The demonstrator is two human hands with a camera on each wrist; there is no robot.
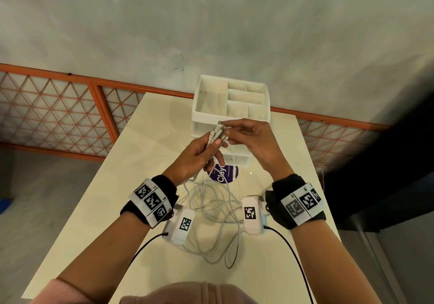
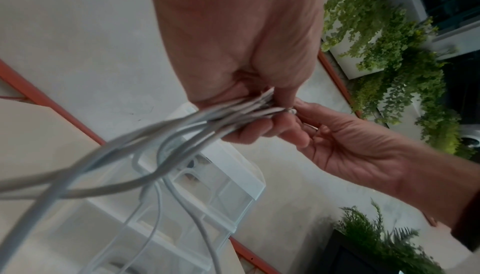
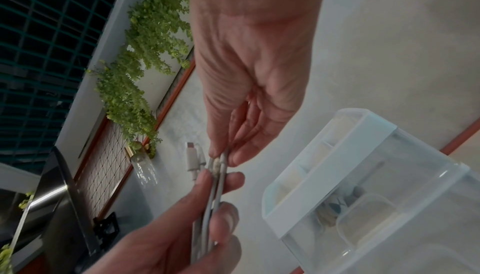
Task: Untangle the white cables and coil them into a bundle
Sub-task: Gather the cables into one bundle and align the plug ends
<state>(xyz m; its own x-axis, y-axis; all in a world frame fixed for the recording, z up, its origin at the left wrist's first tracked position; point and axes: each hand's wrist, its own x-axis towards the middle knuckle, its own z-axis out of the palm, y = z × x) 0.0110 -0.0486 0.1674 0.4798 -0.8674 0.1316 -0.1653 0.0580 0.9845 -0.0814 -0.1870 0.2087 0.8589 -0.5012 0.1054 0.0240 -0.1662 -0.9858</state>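
Note:
My left hand (image 1: 202, 153) grips several white cables (image 1: 217, 137) near their plug ends, held up over the table. In the left wrist view the cables (image 2: 182, 126) run from the left hand (image 2: 249, 101) down in loose strands. My right hand (image 1: 237, 131) pinches the plug ends between thumb and fingers; the right wrist view shows the right hand (image 3: 223, 155) at the cable tips (image 3: 217, 167), the left hand (image 3: 207, 206) just below. One white plug (image 3: 192, 159) sticks out beside them. The rest of the cables (image 1: 216, 205) lies tangled on the table.
A white organiser box with compartments (image 1: 231, 99) stands on clear drawers at the table's far side, right behind the hands. A purple round label (image 1: 224, 173) lies under the hands. The cream table (image 1: 145, 153) has an edge at left and right.

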